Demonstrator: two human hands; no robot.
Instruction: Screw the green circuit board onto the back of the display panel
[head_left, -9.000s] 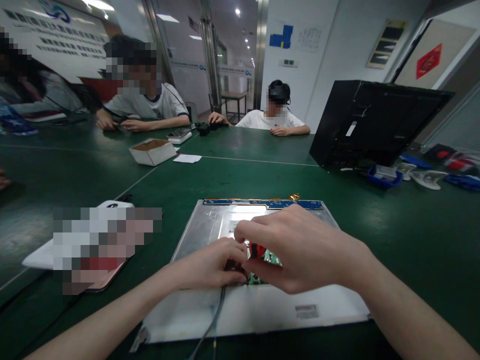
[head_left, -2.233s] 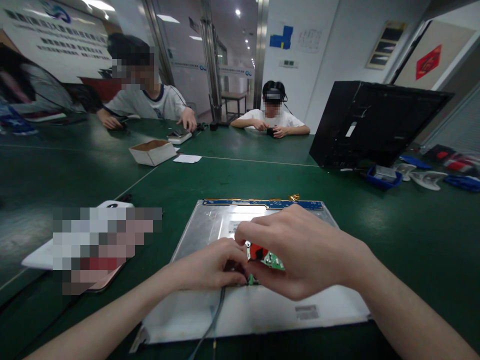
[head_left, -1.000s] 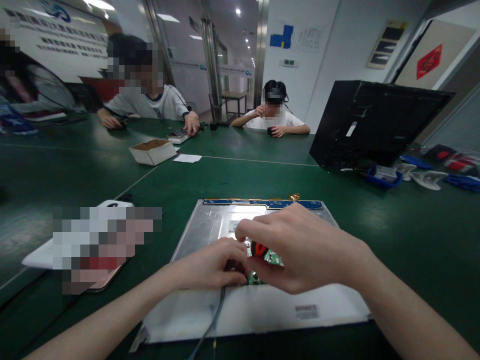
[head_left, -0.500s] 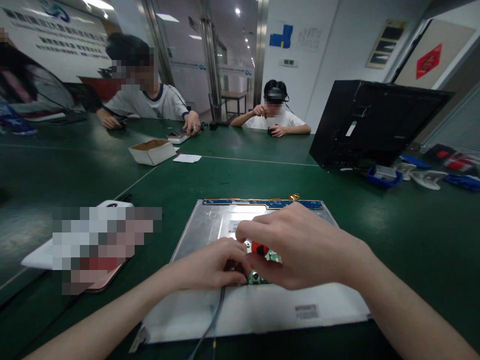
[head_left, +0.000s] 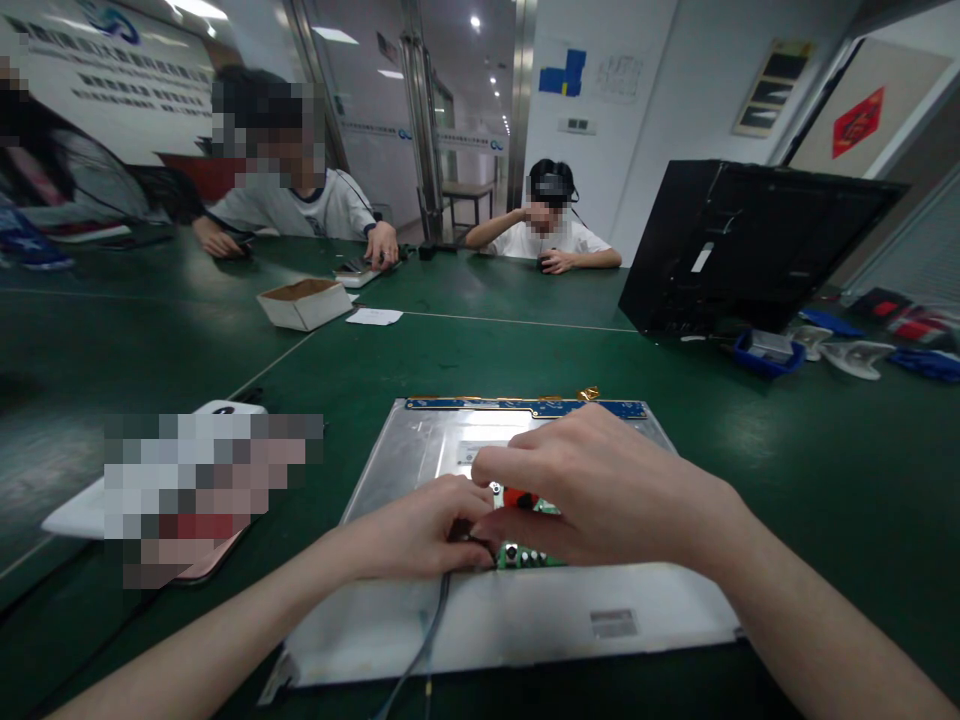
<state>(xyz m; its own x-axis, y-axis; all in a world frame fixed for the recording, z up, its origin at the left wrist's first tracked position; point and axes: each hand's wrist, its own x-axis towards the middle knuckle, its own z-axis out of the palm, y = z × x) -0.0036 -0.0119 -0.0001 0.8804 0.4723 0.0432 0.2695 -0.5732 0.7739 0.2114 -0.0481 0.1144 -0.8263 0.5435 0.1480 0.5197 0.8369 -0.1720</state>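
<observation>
White card forms a shallow box across the green table, its inner wall brown and its floor too hidden to show any contents. At the far right, a blue tray holds a grey block. Close to the wearer lies a silvery metal panel with a green circuit board on it. A red-and-black handle sits over that board, between the curled index finger and thumb of the right hand, which pinch it; its lower end is hidden. The left hand rests at the board's left edge, fingers bent and close together, just above a dark cable; whether they grip anything cannot be told.
</observation>
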